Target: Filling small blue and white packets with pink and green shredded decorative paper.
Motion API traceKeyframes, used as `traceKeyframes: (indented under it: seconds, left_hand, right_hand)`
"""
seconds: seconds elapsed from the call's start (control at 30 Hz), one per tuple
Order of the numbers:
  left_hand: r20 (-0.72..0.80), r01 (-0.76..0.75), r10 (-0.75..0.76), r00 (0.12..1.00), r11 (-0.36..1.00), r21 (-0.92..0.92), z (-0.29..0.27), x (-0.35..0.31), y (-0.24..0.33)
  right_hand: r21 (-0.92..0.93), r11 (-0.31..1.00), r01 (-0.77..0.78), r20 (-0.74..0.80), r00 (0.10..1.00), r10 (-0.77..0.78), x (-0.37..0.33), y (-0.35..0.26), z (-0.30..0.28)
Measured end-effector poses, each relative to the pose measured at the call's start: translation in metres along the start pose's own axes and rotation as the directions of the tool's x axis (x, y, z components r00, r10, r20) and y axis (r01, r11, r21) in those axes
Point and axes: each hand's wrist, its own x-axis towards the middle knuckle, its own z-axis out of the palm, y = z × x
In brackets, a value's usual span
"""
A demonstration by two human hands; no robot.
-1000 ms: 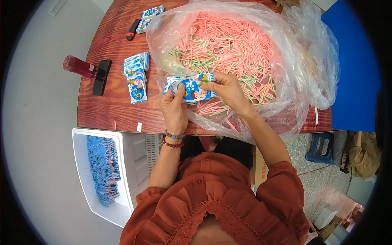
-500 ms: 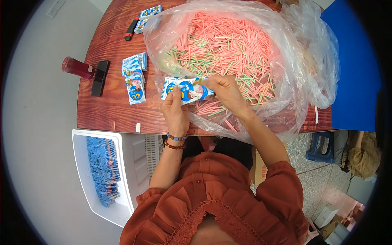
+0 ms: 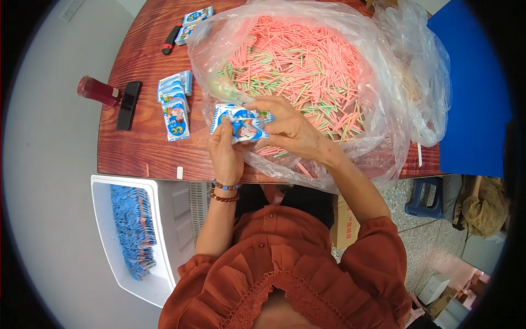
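Note:
Over the near left rim of a clear plastic bag (image 3: 383, 109), both my hands hold blue-and-white printed packets (image 3: 247, 130). Thumb on top, my left hand (image 3: 224, 151) grips their left end. Fingers of my right hand (image 3: 290, 129) close around the right end from above and below. At least two packets seem to lie together there, one behind the other. Inside the bag is a heap of thin pink sticks (image 3: 312, 60), with some green and yellow ones among them. Left of my hands, several similar packets (image 3: 175, 109) lie overlapping in a row on the wooden table (image 3: 148, 148).
Farther left are a black phone (image 3: 129, 104) and a red bottle (image 3: 98, 90) on its side. A red-and-black box cutter (image 3: 171, 41) lies beside small packs (image 3: 196, 17). A white bin (image 3: 164, 236) below holds many blue packets. A blue stool (image 3: 426, 198) stands at right.
My right hand has shifted from pinching the packets' upper right corner to wrapping around their right end. The whole view has shifted slightly.

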Motion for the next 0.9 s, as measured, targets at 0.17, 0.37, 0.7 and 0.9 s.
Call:
traceKeyframes:
  seconds: [0.17,0.37,0.7,0.9]
  left_hand:
    - [-0.033,-0.032,0.033,0.999,0.999,0.028,-0.012,0.002,0.011]
    - [-0.031,-0.001,0.001,1.000,1.000,-0.003,-0.005,0.000,0.011]
    - [-0.014,-0.009,0.009,1.000,0.999,-0.037,-0.017,0.003,0.013]
    - [-0.036,0.004,-0.004,0.999,1.000,-0.008,-0.013,0.003,0.013]
  right_hand:
    - [0.176,0.872,-0.458,-0.048,0.880,0.472,0.016,0.023,-0.053]
    - [-0.841,0.505,-0.193,0.134,0.831,0.541,0.044,0.086,-0.095]
    - [-0.883,0.467,-0.050,0.182,0.880,0.439,0.033,0.109,-0.089]
    - [-0.824,0.539,-0.177,0.160,0.839,0.520,0.029,0.097,-0.089]
